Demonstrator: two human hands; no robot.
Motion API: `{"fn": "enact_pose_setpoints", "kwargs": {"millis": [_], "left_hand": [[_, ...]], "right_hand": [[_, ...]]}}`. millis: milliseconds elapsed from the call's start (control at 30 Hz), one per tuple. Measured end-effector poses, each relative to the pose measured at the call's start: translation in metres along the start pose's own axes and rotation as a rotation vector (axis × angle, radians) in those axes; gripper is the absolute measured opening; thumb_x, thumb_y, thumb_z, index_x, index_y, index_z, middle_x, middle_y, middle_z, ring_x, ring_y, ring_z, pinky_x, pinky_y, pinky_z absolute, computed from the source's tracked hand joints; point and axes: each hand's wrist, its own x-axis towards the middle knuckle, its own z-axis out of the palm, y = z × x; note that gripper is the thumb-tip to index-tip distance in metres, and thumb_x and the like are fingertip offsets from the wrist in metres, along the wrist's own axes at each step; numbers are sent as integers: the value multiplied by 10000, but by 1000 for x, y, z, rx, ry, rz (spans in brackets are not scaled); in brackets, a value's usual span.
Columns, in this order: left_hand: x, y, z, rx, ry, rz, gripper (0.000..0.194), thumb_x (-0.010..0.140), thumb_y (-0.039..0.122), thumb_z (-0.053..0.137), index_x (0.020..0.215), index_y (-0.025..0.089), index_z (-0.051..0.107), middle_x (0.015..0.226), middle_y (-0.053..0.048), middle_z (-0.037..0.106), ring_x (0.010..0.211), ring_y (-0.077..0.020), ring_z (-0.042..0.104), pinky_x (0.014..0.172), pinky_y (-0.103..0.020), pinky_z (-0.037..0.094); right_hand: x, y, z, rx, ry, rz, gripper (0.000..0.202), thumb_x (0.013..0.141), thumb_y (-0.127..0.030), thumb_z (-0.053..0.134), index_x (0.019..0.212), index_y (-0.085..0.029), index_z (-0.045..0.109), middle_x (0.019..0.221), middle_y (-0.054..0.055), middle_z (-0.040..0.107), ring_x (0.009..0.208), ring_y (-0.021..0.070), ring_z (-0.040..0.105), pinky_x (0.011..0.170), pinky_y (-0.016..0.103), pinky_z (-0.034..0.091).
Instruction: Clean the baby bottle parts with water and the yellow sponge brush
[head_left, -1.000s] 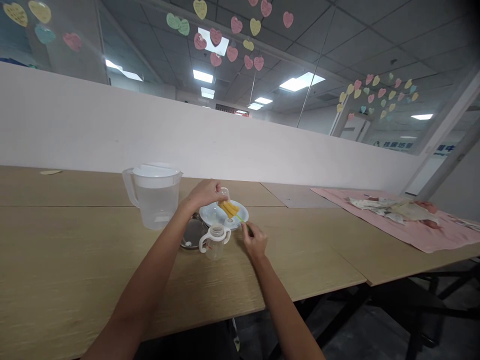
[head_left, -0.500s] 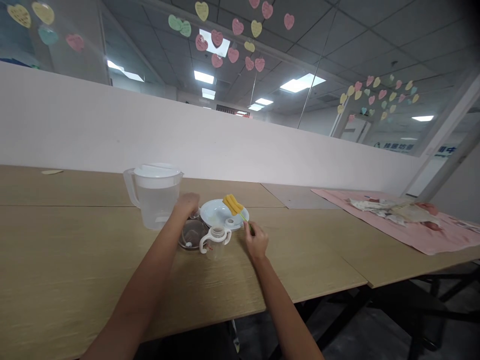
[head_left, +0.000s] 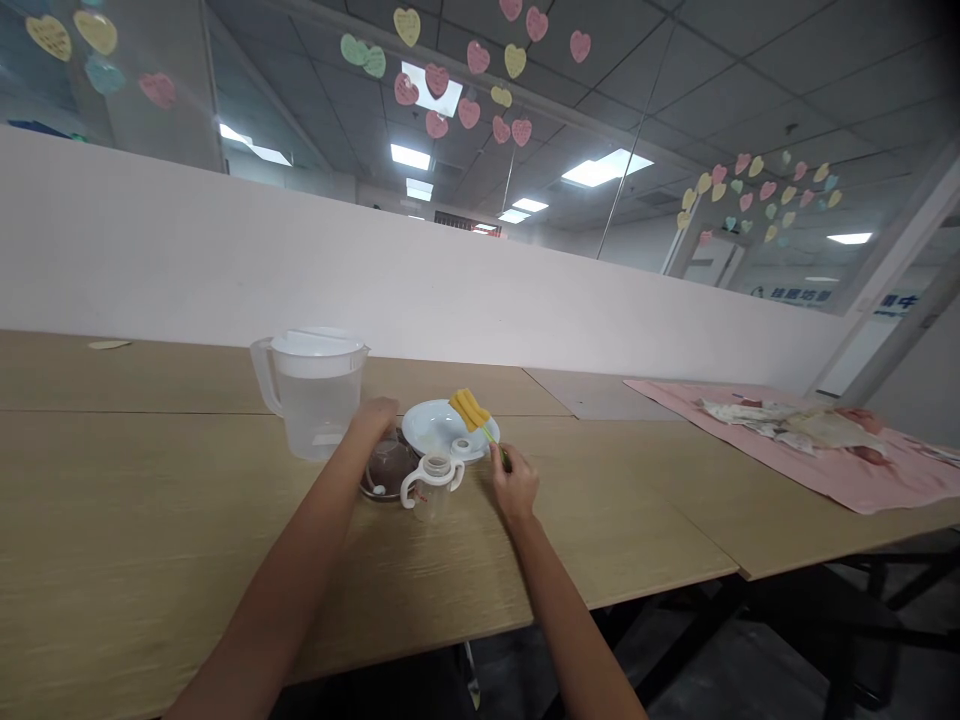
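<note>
My right hand (head_left: 515,482) is closed round the green handle of a sponge bottle brush, whose yellow sponge head (head_left: 470,410) is over the white dish (head_left: 420,420). Beyond the rim of a dark, see-through bowl (head_left: 388,470), my left hand (head_left: 375,415) has its fingers curled downward; what they hold is hidden. A small white piece (head_left: 379,490) lies in the bowl. Between my hands stands a clear baby bottle (head_left: 431,495) with a white two-handled collar and an uncapped mouth. A small clear-and-white part (head_left: 461,447) shows at the dish's near edge.
A lidded plastic pitcher (head_left: 319,400) of clear liquid stands left of my left hand. Far right, a pink cloth (head_left: 675,405) bears crumpled fabric. A grey mat (head_left: 592,393) lies at the back, before a white wall (head_left: 450,290). The wooden table's (head_left: 600,540) front edge is near me.
My left hand has turned down slightly at the bowl, and the clear piece under its fingers no longer shows. My right hand keeps the brush in nearly the same place.
</note>
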Motion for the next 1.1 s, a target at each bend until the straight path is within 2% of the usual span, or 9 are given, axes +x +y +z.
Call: {"fn": "enact_pose_setpoints", "kwargs": {"millis": [133, 267, 433, 533, 600, 733, 800, 933, 1100], "left_hand": [[2, 15, -10, 20, -32, 63, 426, 690, 102, 599, 1110, 164, 626, 1175, -159, 605, 1026, -259, 596, 832, -300, 463], [7, 39, -4, -15, -98, 164, 463, 739, 82, 496, 1162, 240, 597, 1209, -72, 604, 990, -184, 611, 797, -232, 465], [5, 53, 16, -20, -171, 181, 240, 714, 142, 550, 902, 154, 698, 986, -121, 694, 820, -211, 649, 683, -251, 475], [5, 53, 19, -25, -124, 183, 179, 710, 151, 556, 822, 131, 694, 946, -144, 695, 798, -219, 645, 671, -262, 465], [6, 52, 14, -40, -65, 192, 149, 714, 163, 552, 779, 128, 682, 905, -144, 696, 793, -223, 640, 670, -269, 458], [4, 47, -5, -107, 90, 228, 158, 734, 272, 567, 815, 152, 632, 875, -96, 678, 803, -209, 623, 662, -268, 450], [0, 45, -16, -220, 158, 277, 198, 719, 314, 596, 848, 163, 594, 863, -58, 661, 784, -183, 612, 643, -248, 450], [-8, 46, -30, -565, 226, 449, 231, 628, 213, 657, 819, 165, 537, 771, 1, 611, 716, -135, 583, 620, -215, 456], [-14, 51, -34, -708, 250, 527, 347, 589, 79, 592, 911, 172, 502, 871, -6, 582, 699, -102, 559, 597, -204, 471]], "right_hand": [[1, 1, 0, -8, -13, -4, 497, 912, -508, 361, 798, -139, 674, 618, 56, 636, 540, 118, 542, 540, 212, 365], [0, 4, 1, -1, -12, -8, 487, 914, -501, 359, 821, -142, 676, 682, 70, 661, 568, 124, 564, 544, 214, 369], [-1, 7, 3, -10, 6, -18, 484, 915, -498, 364, 813, -140, 674, 679, 70, 663, 579, 134, 571, 541, 221, 360], [-1, 7, 3, -9, 3, -12, 477, 910, -503, 378, 813, -141, 672, 675, 66, 663, 563, 135, 563, 536, 223, 352], [-1, 7, 3, -3, -7, -4, 476, 909, -504, 378, 816, -142, 672, 671, 65, 661, 553, 132, 558, 539, 223, 352], [-1, 6, 2, 7, -41, 9, 498, 913, -510, 351, 814, -143, 673, 648, 69, 644, 552, 129, 548, 540, 216, 354], [0, 5, 2, 8, -48, 20, 508, 912, -514, 341, 807, -144, 673, 631, 66, 633, 544, 126, 536, 539, 213, 355], [0, 4, 1, 20, -29, 11, 504, 911, -505, 347, 774, -145, 673, 611, 53, 623, 523, 114, 512, 539, 210, 355], [0, 5, 1, 70, 6, -27, 476, 912, -478, 373, 796, -133, 680, 662, 70, 649, 549, 115, 532, 565, 214, 383]]}}
